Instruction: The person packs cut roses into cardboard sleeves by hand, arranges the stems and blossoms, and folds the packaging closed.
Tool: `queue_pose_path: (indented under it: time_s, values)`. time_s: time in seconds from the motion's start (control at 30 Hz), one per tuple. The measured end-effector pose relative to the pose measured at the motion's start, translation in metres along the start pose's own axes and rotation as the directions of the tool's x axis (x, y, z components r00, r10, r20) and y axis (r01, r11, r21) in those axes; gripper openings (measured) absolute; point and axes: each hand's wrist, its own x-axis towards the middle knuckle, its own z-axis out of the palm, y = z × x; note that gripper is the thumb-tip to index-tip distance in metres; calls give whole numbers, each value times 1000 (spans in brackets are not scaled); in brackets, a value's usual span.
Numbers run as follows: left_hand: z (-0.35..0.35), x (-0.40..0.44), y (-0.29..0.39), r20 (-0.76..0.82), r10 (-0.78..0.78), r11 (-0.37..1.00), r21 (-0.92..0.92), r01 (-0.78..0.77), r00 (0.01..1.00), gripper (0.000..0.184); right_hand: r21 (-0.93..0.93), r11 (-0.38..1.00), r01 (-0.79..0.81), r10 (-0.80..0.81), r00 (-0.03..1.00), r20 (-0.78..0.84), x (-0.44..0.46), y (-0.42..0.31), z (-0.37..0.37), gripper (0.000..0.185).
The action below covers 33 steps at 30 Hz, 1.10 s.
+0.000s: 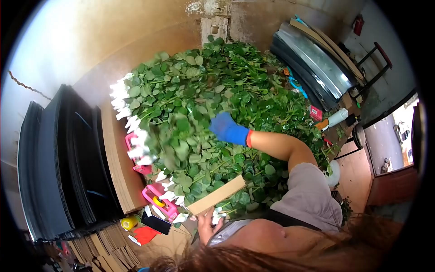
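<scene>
My right hand [225, 128], in a blue glove with a red cuff, is closed over the leafy pile, apparently round a flower stem. The leaves [174, 136] to its left are blurred by motion; the gripped part is hidden. My bare left hand [210, 225] is low in the view, its fingers at the lower edge of a cardboard strip [217, 196] that slants over the leaves. Long green-leaved flower stems [204, 77] lie heaped across the work surface. Their heads, in white wraps [121, 97], point left.
Pink-handled tools [161, 202], a black phone [156, 223] and a yellow tape roll [128, 222] lie at lower left. Dark sheets [59, 158] and cardboard [118, 167] stand along the left. More sheets [312, 59] lean at upper right, near a white bottle [337, 118].
</scene>
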Motion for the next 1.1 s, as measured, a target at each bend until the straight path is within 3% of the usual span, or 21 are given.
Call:
queue_pose_path:
  time_s: [0.07,0.17,0.2,0.3,0.33,0.43,0.47,0.53,0.57,0.6,0.63,0.7,0.8,0.9,0.93,1.03,1.1]
  values:
    - [12,-17,-51,33,29,998,54,-30,999,57,81,991,107,-104,993,-48,-11,5,36,22]
    - [11,-18,-54,57,5,999,-47,-3,998,55,204,977,-54,63,997,-40,-22,19,-13,30]
    - [10,-13,-46,34,73,997,-18,-73,997,54,219,976,-9,81,944,-321,-32,25,-12,36]
    - [11,-16,-48,32,64,998,-19,-63,997,54,158,987,-1,65,915,-398,-33,29,-8,38]
    - [12,-14,-48,14,108,994,-20,-108,994,54,127,991,37,2,957,-290,-32,29,-7,38]
    - [11,-14,-53,24,98,995,34,-99,995,55,318,944,92,-131,986,101,-25,40,-41,39]
    - [11,-15,-56,27,92,994,50,-94,995,55,413,909,56,-62,998,1,-13,44,-51,41]
    - [13,-19,-61,34,61,993,99,-64,998,56,615,775,145,104,931,-351,32,61,-52,38]
    - [13,-19,-64,38,48,991,127,-53,998,56,556,830,46,180,921,-346,50,69,-74,36]
    - [16,-18,-63,-2,81,990,120,-80,997,57,369,926,75,187,759,-623,86,83,-59,36]
    - [3,-9,-22,33,-51,992,114,47,998,57,269,962,-34,190,794,-578,106,92,-72,39]
    - [6,-11,-29,18,-65,995,83,64,998,56,168,975,-145,221,720,-658,157,108,-53,32]
    - [4,-6,-29,-8,-4,1000,-18,4,1000,56,98,969,-227,239,762,-602,200,104,-10,25]
    - [4,-10,-29,19,-53,990,130,50,998,56,221,956,-195,276,854,-440,181,93,-8,23]
    - [4,-8,-29,2,28,991,133,-28,1000,56,208,967,-149,228,871,-435,161,92,-15,24]
    - [-1,-3,-15,42,-62,997,-35,63,997,57,207,974,-90,207,719,-663,76,82,-33,30]
    - [2,-7,-19,107,-194,961,-180,211,975,57,57,988,-145,136,620,-773,28,75,-11,42]
